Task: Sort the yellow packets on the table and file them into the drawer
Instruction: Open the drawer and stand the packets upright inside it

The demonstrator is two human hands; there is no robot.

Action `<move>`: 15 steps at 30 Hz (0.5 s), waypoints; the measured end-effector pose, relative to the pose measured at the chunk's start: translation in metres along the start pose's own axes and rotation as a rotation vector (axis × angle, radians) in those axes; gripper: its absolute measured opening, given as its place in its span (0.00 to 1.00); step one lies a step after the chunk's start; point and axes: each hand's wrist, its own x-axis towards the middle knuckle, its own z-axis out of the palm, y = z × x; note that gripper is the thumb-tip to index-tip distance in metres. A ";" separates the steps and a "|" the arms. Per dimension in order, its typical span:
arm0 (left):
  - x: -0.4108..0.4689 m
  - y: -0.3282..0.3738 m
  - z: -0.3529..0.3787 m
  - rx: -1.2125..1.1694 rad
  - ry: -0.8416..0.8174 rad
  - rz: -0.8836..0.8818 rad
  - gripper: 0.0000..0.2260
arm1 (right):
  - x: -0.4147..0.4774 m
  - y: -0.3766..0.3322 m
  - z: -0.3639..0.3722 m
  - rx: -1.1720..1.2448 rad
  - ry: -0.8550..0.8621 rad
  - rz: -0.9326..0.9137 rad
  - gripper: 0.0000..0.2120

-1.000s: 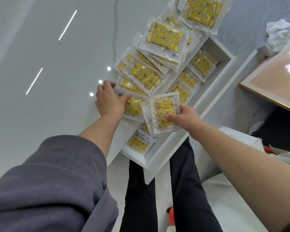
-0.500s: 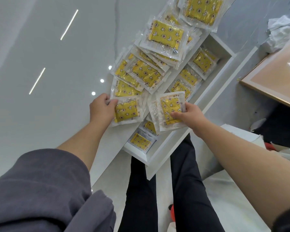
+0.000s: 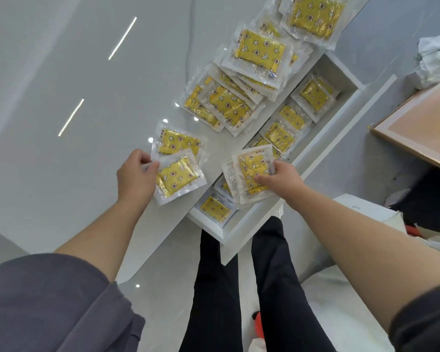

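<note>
since each of these is a thin yellow sachet sealed in a clear film sleeve, it should be light, floppy at the margins, a little stiffer in the middle, and slick enough to slide over its neighbours and the glossy top. the two packets (image 3: pixel 178 174) nearest the person lie overlapped on the table (image 3: pixel 87 72), close to its front edge. the left hand (image 3: pixel 135 174) pinches their clear left margin between thumb and fingers. that margin looks like the sensible place to take hold, though a grip at one side lets the far side droop or fan apart. a small stack (image 3: pixel 252 171) hangs over the open drawer (image 3: pixel 252 219), held by the right hand (image 3: pixel 280 177) with the thumb across the top face; the fingers beneath are hidden. a pinch through the middle like this probably keeps several sleeves from slipping. filed packets (image 3: pixel 282 133) already lie in a row inside the drawer. further back on the table, a loose pile (image 3: pixel 229 105) waits in overlapping heaps, some overhanging the edge above the drawer. squaring edges before lowering a stack would likely stop corners catching.
</note>
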 end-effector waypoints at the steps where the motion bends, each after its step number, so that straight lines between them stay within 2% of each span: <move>1: 0.001 0.001 0.001 -0.014 0.046 -0.011 0.02 | 0.001 0.000 -0.002 -0.052 -0.001 -0.003 0.16; 3: 0.003 0.006 0.002 -0.033 0.109 -0.028 0.02 | 0.003 -0.001 -0.007 -0.115 -0.013 -0.009 0.19; 6: 0.002 0.018 0.004 -0.051 0.184 -0.027 0.04 | 0.000 -0.005 -0.018 -0.144 -0.026 -0.019 0.16; 10: 0.006 0.018 0.009 -0.275 0.231 -0.263 0.12 | -0.007 -0.008 -0.030 -0.144 -0.034 -0.052 0.14; 12: 0.011 0.019 0.012 -0.291 0.213 -0.313 0.12 | -0.010 -0.007 -0.034 -0.146 -0.039 -0.069 0.15; 13: 0.013 0.022 0.014 -0.216 0.195 -0.279 0.10 | -0.009 -0.005 -0.034 -0.145 -0.045 -0.076 0.14; 15: 0.017 0.029 0.017 -0.009 0.124 -0.104 0.07 | -0.007 -0.002 -0.033 -0.150 -0.054 -0.085 0.11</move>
